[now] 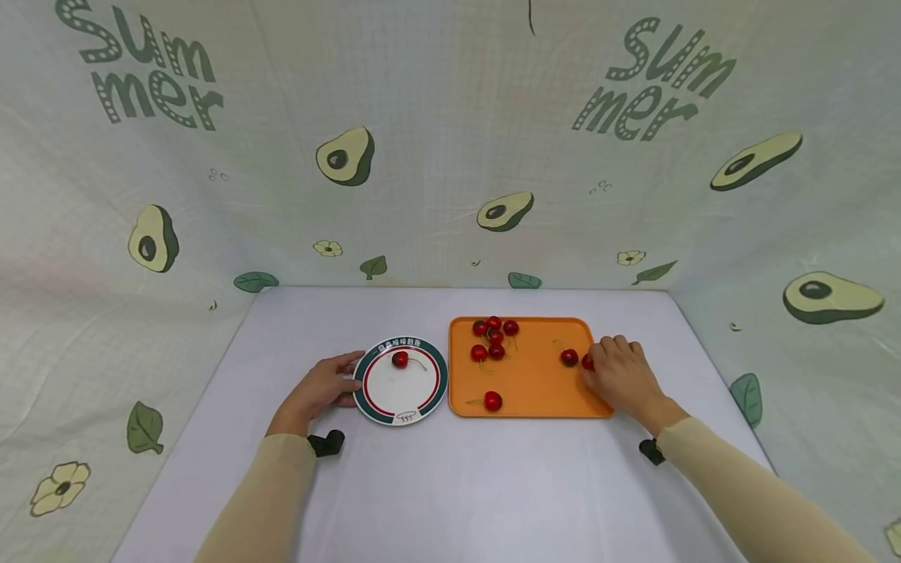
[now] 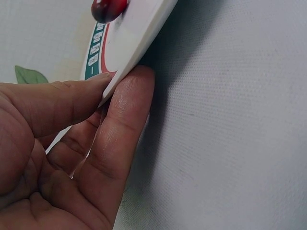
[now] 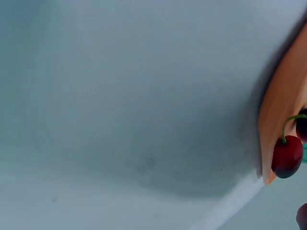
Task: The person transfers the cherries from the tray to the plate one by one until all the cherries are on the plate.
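My left hand (image 1: 325, 391) pinches the left rim of a white plate (image 1: 383, 387) with a green and red border, thumb above and fingers beneath. On the plate lies one red cherry (image 1: 400, 360) with a stem, partly visible in the left wrist view too. At the right end of the orange tray (image 1: 528, 391), my right hand (image 1: 622, 379) bends its fingers beside a cherry (image 1: 588, 362), which it partly covers; I cannot tell whether it grips it. Just left of that is another cherry (image 1: 569, 357). Only a fingertip (image 3: 302, 217) shows in the right wrist view, below a stemmed cherry (image 3: 287, 157).
Several cherries (image 1: 496, 336) cluster at the tray's back left, and a single cherry (image 1: 493, 401) lies near its front edge. The tray stands close beside the plate on a white table (image 1: 464, 485). Behind hangs a cloth (image 1: 422, 156) printed with avocados.
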`<state>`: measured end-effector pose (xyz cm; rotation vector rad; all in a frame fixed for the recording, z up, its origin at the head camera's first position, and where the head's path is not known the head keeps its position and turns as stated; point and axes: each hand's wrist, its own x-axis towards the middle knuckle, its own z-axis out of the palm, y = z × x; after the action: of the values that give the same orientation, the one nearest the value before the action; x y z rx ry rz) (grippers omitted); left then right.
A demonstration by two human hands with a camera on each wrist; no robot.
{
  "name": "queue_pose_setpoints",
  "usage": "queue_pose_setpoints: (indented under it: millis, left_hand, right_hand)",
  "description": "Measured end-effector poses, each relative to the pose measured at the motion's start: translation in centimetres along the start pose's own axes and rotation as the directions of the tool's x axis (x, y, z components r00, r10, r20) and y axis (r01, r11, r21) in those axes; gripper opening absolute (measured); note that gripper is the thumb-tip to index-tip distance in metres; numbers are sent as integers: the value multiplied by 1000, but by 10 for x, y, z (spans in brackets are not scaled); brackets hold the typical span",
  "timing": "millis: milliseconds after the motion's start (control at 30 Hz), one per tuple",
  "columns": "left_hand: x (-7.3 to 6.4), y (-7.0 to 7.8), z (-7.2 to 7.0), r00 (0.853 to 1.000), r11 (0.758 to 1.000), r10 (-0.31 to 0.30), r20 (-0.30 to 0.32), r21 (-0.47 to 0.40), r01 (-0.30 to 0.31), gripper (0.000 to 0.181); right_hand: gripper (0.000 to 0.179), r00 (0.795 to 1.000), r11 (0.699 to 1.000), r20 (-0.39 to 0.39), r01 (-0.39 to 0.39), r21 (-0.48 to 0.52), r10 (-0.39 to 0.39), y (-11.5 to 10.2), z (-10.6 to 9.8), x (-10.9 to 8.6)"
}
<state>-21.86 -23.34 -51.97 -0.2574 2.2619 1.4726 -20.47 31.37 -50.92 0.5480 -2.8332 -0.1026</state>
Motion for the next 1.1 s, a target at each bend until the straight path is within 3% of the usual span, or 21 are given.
queue_pose_setpoints:
  millis: [633, 1100]
  left_hand:
    - [0, 4, -1, 1000, 1000, -11, -6, -1, 11, 70]
    - [0, 0, 0, 1000, 1000, 1, 2, -11, -1, 71]
  right_hand:
    - [29, 996, 998, -63, 58, -17, -59, -1, 11, -13]
    - [31, 994, 989, -40, 100, -110, -105, 1, 9, -19]
